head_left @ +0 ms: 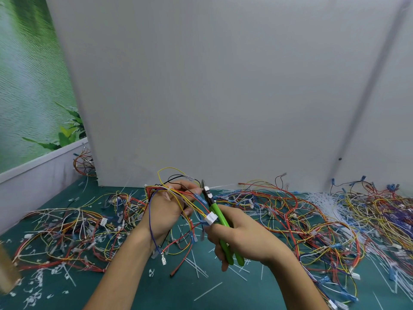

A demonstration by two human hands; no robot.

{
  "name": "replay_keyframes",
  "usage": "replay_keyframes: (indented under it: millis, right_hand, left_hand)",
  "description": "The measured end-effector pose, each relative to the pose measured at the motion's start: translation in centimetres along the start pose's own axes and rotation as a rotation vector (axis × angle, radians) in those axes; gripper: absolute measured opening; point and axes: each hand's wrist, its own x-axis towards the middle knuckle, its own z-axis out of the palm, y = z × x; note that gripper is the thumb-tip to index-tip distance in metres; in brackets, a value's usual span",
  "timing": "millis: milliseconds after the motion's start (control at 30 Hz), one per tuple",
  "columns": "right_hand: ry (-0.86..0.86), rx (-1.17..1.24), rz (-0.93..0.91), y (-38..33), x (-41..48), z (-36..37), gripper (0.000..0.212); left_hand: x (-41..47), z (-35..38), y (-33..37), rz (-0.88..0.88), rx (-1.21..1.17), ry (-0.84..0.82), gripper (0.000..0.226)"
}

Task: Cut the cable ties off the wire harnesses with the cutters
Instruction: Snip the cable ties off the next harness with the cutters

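Bright, even light w/ soft shadows; wide-angle bending and blur at edges.

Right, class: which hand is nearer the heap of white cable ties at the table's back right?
Right. The right hand, gripping the green cutters, sits left of the heap; the left hand, holding a harness, is farther left.

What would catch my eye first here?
Two hands at centre: the left hand holds a wire harness, the right hand grips green-handled cutters pointing up at it. All around, tangled coloured wires sprawl across the green mat, thickest at right, with snipped white cable ties littered in front.
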Motion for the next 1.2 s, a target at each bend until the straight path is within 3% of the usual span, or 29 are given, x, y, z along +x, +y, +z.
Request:
replay_keyframes:
  millis: [367,733,1200]
  right_hand:
    - [-0.017,-0.023,-0.01,0.4,0.1,-0.2,0.01]
    - [-0.001,0.041,-0.037,0.4,0.1,0.0,0.014]
    - [0.026,0.016,-0.067,1.0,0.5,0.2,0.014]
  left_hand:
    - [0.2,-0.2,-0.2,0.024,-0.028,-0.004,0.007]
    - [0.5,0.1,-1.4,0.042,-0.055,0.029,0.02]
    - [0.8,-0.1,-2.0,0.079,-0.137,0.062,0.019]
